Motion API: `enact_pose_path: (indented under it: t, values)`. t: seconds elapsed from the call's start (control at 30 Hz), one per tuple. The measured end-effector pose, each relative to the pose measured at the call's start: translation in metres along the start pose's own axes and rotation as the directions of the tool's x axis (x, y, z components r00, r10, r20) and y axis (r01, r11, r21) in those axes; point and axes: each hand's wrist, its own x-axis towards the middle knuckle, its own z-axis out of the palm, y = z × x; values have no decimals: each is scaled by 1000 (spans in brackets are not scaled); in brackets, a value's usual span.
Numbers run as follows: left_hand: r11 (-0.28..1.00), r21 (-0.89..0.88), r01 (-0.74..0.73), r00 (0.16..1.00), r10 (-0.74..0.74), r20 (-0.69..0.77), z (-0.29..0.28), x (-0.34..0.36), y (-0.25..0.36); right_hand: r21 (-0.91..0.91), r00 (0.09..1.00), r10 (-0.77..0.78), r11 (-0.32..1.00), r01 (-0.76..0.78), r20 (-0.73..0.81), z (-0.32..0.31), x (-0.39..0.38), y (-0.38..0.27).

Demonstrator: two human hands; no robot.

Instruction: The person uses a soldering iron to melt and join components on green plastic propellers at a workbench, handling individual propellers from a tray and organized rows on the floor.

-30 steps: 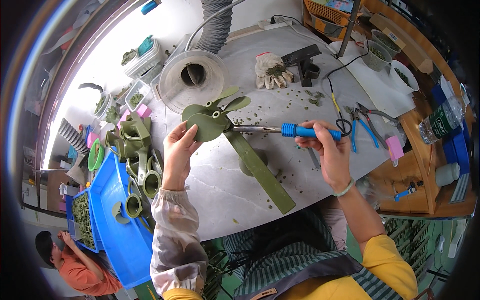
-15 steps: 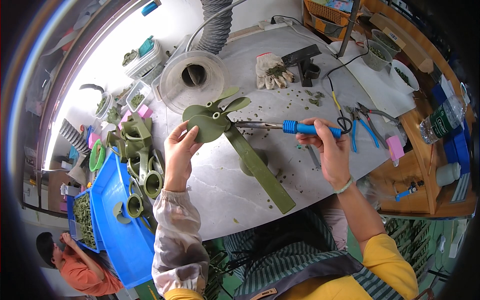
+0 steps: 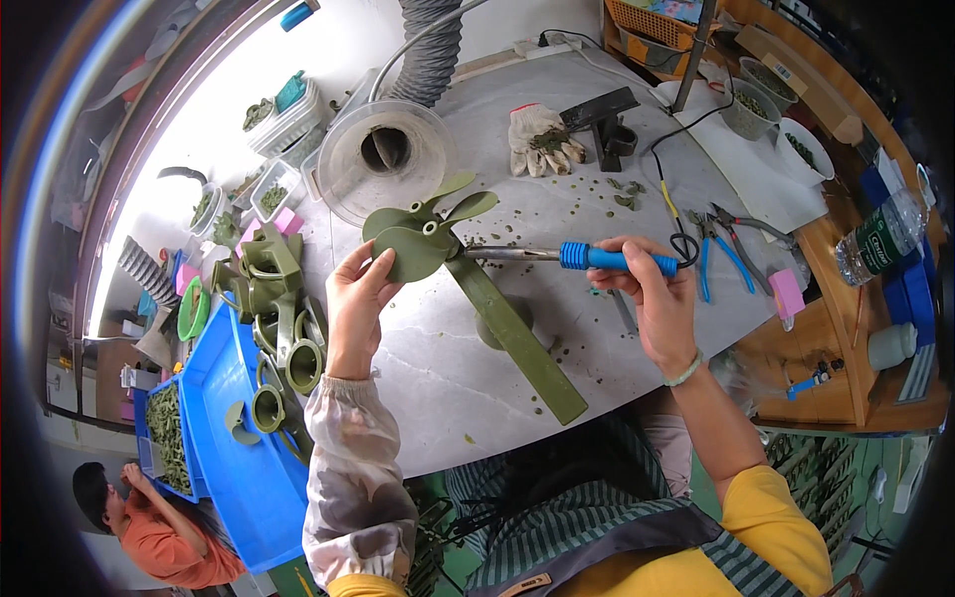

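Observation:
My left hand pinches one rounded blade of a dark green propeller-shaped piece, thumb on top. Several blades and small ringed hubs show on it, and it meets the upper end of a long flat green bar. The bar slants down to the right over the table. Closed around the blue handle of a soldering iron is my right hand. The iron's metal tip reaches left to where the propeller piece and the bar meet. A round green part lies partly hidden under the bar.
Green castings are stacked beside a blue tray at left. Behind stand a clear funnel and a grey hose. A stained glove, pliers and a water bottle are toward the right. Another person sits at lower left.
The soldering iron has shifted very slightly left, its tip further into the junction. My left hand and the green piece have hardly moved.

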Motion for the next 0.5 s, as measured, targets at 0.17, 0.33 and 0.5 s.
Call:
enact_pose_path:
  t: [0.17, 0.33, 0.5]
  values:
    - [1000, -1, -5, 1000, 5, -6, -1, -1, 1, 12, 1000, 12, 1000, -12, 2, 0, -1, 1]
    - [1000, -7, -2, 1000, 2, -4, 0, 0, 0, 28, 999, 20, 999, -19, -29, -1, 1, 3]
    - [1000, -5, -3, 1000, 3, -6, 0, 0, 0, 22, 999, 3, 1000, -2, -44, -2, 7, 5]
